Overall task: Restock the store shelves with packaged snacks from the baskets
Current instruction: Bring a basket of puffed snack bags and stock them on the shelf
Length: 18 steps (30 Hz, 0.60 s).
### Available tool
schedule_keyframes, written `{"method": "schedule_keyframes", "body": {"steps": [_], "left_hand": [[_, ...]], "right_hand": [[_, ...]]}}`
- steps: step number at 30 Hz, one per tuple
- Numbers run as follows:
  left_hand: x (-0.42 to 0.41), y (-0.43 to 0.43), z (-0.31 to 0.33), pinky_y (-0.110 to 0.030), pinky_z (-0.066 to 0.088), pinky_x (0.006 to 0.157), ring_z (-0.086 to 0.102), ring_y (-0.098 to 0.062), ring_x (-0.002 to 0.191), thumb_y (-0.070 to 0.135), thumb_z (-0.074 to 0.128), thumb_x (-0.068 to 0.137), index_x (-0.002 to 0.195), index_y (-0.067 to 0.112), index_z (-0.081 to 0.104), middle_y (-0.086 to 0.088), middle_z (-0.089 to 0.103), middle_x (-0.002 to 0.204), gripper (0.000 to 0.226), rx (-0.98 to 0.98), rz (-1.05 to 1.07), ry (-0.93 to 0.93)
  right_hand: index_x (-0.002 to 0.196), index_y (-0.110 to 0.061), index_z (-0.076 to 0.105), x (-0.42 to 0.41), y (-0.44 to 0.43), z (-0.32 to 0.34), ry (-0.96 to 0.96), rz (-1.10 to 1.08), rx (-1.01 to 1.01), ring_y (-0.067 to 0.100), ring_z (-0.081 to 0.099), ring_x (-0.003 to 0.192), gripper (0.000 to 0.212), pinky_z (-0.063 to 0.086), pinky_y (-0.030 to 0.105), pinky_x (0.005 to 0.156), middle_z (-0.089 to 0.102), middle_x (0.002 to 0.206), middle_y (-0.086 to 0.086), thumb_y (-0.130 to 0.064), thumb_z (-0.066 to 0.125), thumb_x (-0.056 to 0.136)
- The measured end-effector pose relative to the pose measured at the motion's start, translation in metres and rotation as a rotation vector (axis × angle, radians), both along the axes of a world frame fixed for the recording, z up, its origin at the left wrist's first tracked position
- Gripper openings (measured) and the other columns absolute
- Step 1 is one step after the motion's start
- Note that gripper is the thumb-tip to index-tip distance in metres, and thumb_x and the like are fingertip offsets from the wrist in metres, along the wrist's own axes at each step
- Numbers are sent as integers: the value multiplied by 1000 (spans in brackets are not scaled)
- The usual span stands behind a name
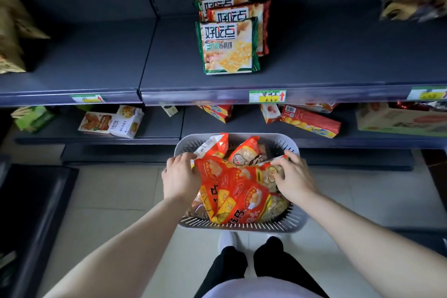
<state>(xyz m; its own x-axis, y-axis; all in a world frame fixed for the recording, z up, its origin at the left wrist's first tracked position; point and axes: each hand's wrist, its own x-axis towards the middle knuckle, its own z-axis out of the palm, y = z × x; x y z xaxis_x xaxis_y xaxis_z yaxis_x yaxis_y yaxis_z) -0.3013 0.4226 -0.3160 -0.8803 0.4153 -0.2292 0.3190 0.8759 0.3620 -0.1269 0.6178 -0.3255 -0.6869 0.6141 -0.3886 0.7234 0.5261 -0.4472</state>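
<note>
The dark upper shelf [314,60] spans the far side. A row of cracker packs [228,46] stands on it just right of centre, running from near its front edge to the back. The lower shelf [157,126] beneath it holds boxes [111,122] at left and a long red box [310,121] at right.

A grey slotted basket [242,226] sits on the floor at centre, its far end at the lower shelf. It is heaped with red and orange snack bags [237,191]. The left hand [180,176] curls its fingers over the left edge of the top bags and grips them. The right hand [294,178] bends its fingers over their right edge and holds them too. A green price tag [267,96] sits on the upper shelf's front rail.
</note>
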Motion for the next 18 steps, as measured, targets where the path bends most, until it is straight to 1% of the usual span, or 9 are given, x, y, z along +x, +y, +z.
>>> {"method": "schedule_keyframes", "body": {"steps": [2,4,6,8,10,11,14,16,18], "left_hand": [[10,5,5,-43,45,94,48,-25,118,16,53,92,121,20,64,-1,67,121,32,60,-73,61],[20,11,7,-40,48,87,52,-26,110,13,54,91,116,18,66,-2,69,113,28,116,-143,107],[33,17,9,-33,46,78,56,-24,104,14,54,94,111,17,67,-1,69,108,22,157,-205,87],[48,24,4,-26,43,71,61,-20,100,16,52,97,110,18,68,2,68,110,20,161,-248,9],[62,30,-2,-24,48,70,63,-16,99,18,50,99,115,20,67,5,65,116,24,139,-261,-57],[67,32,-5,-26,50,69,64,-16,99,19,48,100,118,21,66,5,64,118,25,128,-260,-61],[81,36,-14,-33,53,66,64,-20,96,19,47,99,122,22,61,5,62,120,27,73,-296,11],[88,40,-18,-35,53,68,63,-22,101,19,47,98,131,22,54,2,59,125,33,-35,-281,2],[93,45,-22,-36,50,66,63,-26,100,17,46,97,136,19,45,-2,57,126,39,-145,-220,-83]], "right_hand": [[126,-23,59,0,0,3,21,51,-53,22,26,143,32,20,33,116,33,153,3,-14,51,96],[125,-23,59,2,1,3,37,98,-69,19,31,140,31,23,31,114,38,149,0,-14,50,97],[123,-23,60,7,3,2,39,127,-69,17,36,136,29,26,29,112,43,144,-3,-14,51,97],[120,-22,62,14,4,1,31,134,-81,17,40,132,27,29,29,110,46,141,-4,-15,52,96],[117,-23,63,22,6,2,23,132,-106,16,43,131,26,33,29,108,48,139,-5,-14,51,96],[117,-23,63,26,8,3,21,131,-120,15,43,131,26,35,29,107,48,139,-6,-13,51,95],[117,-26,62,36,17,4,19,127,-143,14,44,131,28,37,31,106,48,138,-7,-13,51,95],[117,-26,62,41,23,5,13,125,-143,14,44,130,27,38,30,105,47,138,-7,-14,51,95],[117,-26,62,44,28,6,11,126,-149,14,43,131,28,37,30,105,47,139,-7,-14,50,95]]}}
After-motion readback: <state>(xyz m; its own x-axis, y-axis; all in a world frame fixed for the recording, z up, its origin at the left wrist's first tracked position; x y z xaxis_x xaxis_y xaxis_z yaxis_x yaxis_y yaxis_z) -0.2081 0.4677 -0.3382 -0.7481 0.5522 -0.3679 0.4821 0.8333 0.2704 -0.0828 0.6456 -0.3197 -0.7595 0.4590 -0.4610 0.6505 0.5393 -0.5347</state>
